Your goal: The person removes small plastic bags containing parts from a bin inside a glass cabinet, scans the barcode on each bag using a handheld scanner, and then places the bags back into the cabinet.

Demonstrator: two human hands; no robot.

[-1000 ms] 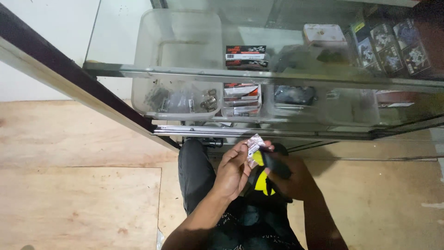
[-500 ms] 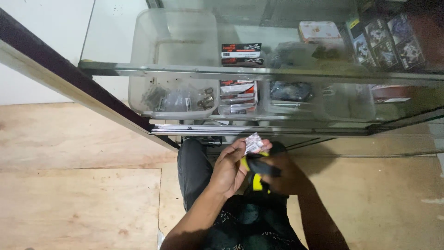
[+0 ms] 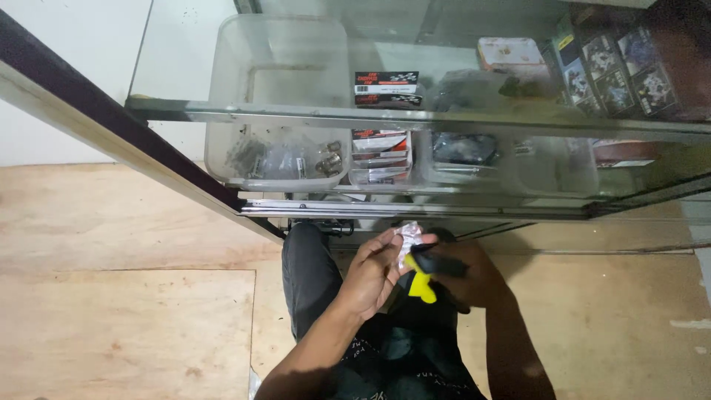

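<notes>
Crinkled silvery packet [image 3: 408,235] pinched by left hand [image 3: 374,272] | right hand [image 3: 465,278] grips black-yellow tool [image 3: 426,272] | red-black boxes [image 3: 386,87] shelved above

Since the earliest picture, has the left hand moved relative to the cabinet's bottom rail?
No: the left hand sits just below the cabinet's bottom rail, as before, holding the crumpled wrapper.

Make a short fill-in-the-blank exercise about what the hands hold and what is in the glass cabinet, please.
1. The left hand pinches a small crinkled ____.
2. The right hand holds a tool that is black and ____.
3. The clear plastic bin sits inside a ____ cabinet.

Missing words: packet; yellow; glass
</notes>
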